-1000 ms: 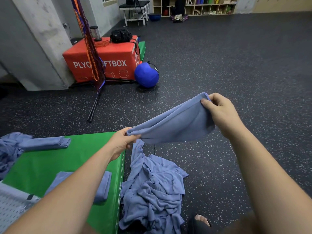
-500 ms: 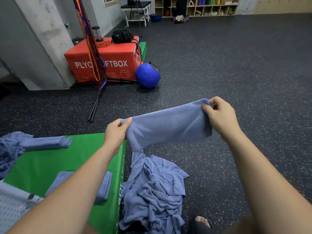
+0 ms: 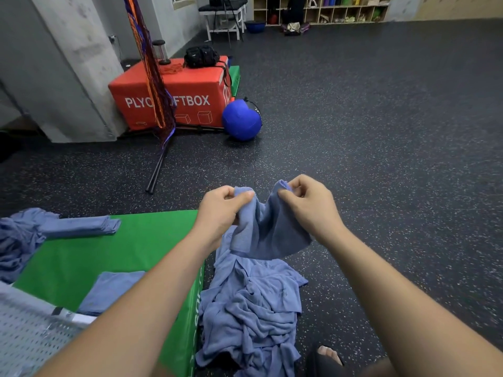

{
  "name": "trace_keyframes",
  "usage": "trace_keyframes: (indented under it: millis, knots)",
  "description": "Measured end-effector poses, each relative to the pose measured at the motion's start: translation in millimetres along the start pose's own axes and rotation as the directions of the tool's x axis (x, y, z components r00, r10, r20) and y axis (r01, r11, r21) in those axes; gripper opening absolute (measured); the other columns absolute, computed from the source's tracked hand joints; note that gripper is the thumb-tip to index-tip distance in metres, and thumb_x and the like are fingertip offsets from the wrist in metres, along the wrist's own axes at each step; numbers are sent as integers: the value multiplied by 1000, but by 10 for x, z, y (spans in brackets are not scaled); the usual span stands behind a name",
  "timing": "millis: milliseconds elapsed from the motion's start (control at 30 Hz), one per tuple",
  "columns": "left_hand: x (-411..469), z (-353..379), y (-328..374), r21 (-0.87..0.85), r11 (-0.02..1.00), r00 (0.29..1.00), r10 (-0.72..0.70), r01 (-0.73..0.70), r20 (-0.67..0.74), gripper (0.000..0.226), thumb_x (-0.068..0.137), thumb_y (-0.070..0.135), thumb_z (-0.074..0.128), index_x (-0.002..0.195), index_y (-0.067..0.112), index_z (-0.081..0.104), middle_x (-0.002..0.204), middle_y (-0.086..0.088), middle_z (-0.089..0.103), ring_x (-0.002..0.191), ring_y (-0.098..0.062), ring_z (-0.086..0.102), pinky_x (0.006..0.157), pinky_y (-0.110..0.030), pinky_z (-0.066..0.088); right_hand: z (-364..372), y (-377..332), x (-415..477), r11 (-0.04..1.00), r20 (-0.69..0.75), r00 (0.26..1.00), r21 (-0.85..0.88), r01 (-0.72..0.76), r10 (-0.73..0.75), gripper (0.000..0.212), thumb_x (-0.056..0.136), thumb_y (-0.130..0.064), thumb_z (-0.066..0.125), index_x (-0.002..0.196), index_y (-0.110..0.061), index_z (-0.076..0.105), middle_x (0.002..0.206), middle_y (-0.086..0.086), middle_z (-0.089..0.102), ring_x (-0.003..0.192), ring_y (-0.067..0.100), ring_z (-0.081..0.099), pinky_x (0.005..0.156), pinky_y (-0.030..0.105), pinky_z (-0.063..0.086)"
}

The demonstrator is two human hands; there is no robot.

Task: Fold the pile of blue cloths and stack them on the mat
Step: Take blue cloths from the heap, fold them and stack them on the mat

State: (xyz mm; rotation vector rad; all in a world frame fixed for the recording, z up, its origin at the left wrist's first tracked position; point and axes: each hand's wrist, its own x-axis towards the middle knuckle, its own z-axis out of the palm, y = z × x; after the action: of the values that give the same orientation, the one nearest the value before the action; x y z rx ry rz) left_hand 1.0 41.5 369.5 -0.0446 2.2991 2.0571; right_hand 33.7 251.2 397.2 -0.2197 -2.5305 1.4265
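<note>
Left hand [image 3: 223, 210] and right hand [image 3: 307, 205] each pinch a top corner of one cloth [image 3: 272, 235], held mid-fold over the pile [image 3: 250, 308] on the floor [image 3: 381, 186] against the right edge of the mat [image 3: 109, 254]. Two folded cloths [image 3: 79, 225] lie apart on the mat, not yet stacked. Most of the pile is unfolded, so it looks early.

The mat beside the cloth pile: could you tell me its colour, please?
The mat is bright green, clearest in the head view.

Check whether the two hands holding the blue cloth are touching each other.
Apart. The head view shows the left hand and the right hand each pinching an end of the blue cloth, with a dip of cloth plainly between them.
</note>
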Motion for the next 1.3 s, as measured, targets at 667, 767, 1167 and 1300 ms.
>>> trace_keyframes:
  millis: [667, 767, 1167, 1300]
  knots:
    - [-186, -1, 160, 274, 953, 991, 125, -132, 45, 40, 73, 49, 94, 103, 34, 73, 96, 11, 78, 85, -8, 73, 80, -36, 59, 265, -252, -226, 757, 385, 919, 575, -310, 84, 34, 97, 11, 39, 115, 7, 68, 93, 19, 69, 79, 26, 68, 74, 44, 65]
    - [-154, -69, 138, 315, 930, 982, 168, -188, 88, 43, 70, 31, 90, 107, 36, 68, 102, 7, 78, 97, -17, 76, 92, -47, 60, 236, -231, -205, 770, 440, 897, 555, -314, 49, 43, 97, 14, 36, 124, 5, 69, 107, 24, 72, 94, 27, 69, 85, 43, 61]
    - [-81, -869, 257, 229, 966, 951, 41, -116, 307, 38, 86, -14, 68, 109, 14, 78, 99, -1, 78, 92, -12, 65, 86, -30, 49, 575, 220, 12, 983, 599, 793, 185, -1, -112, 94, 77, -21, 97, 155, -37, 46, 141, -9, 65, 128, 6, 63, 97, 26, 56]
    - [-64, -1354, -20, 240, 969, 974, 7, -63, 228, 35, 86, -9, 74, 110, 16, 78, 101, -4, 78, 95, -16, 64, 91, -36, 49, 945, 314, 28, 973, 719, 690, 210, -93, -89, 30, 82, -2, 87, 107, -12, 72, 93, 2, 73, 86, 14, 67, 82, 36, 54]
